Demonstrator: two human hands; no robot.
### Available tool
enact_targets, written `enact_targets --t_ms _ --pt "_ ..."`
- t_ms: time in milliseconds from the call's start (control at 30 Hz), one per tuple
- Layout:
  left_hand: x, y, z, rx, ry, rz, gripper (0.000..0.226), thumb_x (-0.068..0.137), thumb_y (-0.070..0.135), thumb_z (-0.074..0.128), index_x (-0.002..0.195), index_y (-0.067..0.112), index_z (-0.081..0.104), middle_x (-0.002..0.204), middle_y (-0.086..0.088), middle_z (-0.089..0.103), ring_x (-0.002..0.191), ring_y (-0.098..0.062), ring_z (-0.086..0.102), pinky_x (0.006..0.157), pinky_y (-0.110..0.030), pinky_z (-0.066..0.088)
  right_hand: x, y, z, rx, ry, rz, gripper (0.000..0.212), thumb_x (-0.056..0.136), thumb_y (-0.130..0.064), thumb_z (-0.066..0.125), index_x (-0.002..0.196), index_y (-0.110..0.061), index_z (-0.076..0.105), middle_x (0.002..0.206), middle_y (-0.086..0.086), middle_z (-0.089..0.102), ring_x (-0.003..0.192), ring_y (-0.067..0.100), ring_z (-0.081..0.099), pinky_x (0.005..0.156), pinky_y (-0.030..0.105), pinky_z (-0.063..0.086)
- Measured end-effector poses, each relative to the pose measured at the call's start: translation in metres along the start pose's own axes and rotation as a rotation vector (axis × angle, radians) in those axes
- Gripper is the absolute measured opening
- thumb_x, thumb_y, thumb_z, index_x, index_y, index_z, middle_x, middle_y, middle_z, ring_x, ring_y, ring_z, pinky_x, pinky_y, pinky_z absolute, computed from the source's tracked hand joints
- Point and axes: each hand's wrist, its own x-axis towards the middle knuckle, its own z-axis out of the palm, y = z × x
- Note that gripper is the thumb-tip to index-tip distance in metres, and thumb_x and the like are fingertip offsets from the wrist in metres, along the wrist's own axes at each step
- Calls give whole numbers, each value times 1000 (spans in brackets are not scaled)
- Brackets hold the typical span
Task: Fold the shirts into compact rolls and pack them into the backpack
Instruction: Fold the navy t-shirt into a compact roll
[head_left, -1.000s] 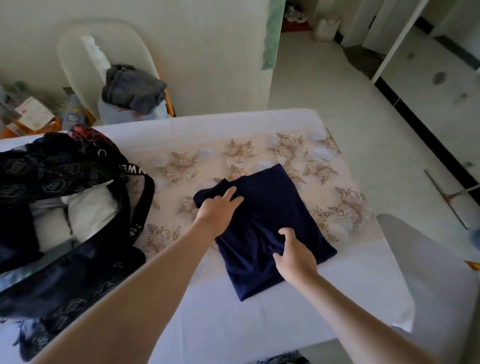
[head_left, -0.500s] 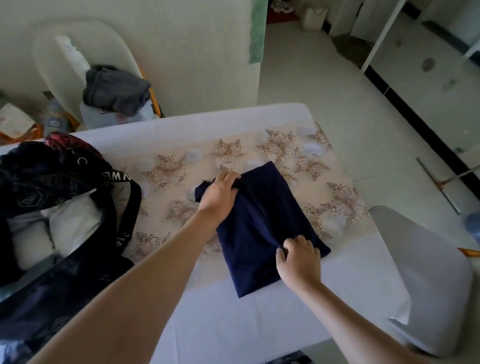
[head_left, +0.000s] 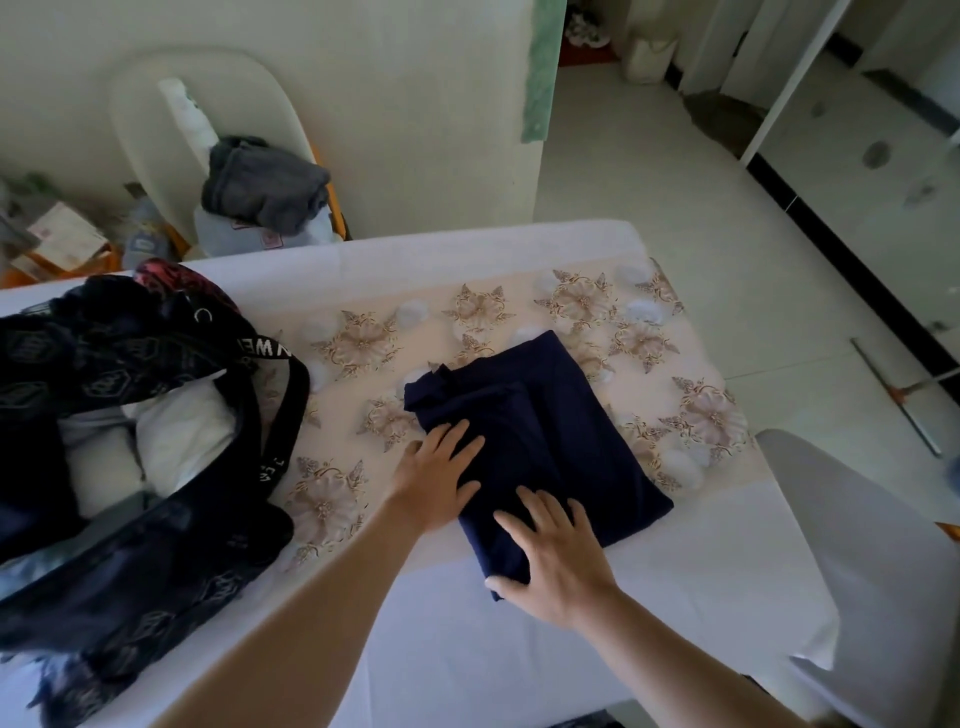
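Note:
A navy blue shirt (head_left: 550, 431) lies folded into a narrow rectangle on the table (head_left: 519, 665), over the floral runner. My left hand (head_left: 439, 480) rests flat on its left edge, fingers spread. My right hand (head_left: 558, 561) presses flat on its near end, fingers apart. Neither hand grips the cloth. The black patterned backpack (head_left: 130, 467) lies open at the left of the table, with white rolled clothes (head_left: 179, 434) showing inside.
A white chair (head_left: 171, 140) behind the table holds a grey garment (head_left: 265, 182) on a pale folded one. Another white chair (head_left: 878, 561) stands at the table's right corner. Boxes and clutter sit on the floor at far left.
Half a second ago my left hand pinched the shirt's far left corner and my right was curled at its right edge; both now lie flat nearer me. The shirt looks narrower.

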Motion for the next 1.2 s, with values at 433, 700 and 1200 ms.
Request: enact_targets --t_ms 433,700,1200 --pt "-51 15 6 -292 392 -28 34 85 11 66 118 19 65 103 1 62 93 -22 58 83 -41 53 4 67 -39 -245 -145 221 53 86 -15 54 137 -26 44 165 14 7 152 33 8 119 61 3" --pt "-70 28 21 -584 415 -513 14 85 19 72 98 16 70 101 -4 65 88 -31 56 72 -40 47 -17 52 -17 196 195 793 48 88 -36 59 131 -15 55 120 8 63 105 31 59 83 40 44" --pt "-93 7 24 -712 146 -427 39 92 21 57 126 34 45 95 15 57 107 -17 46 101 -34 22 -50 60 7 230 306 696 45 83 -15 69 126 -16 55 107 7 63 96 30 59 79 41 47"
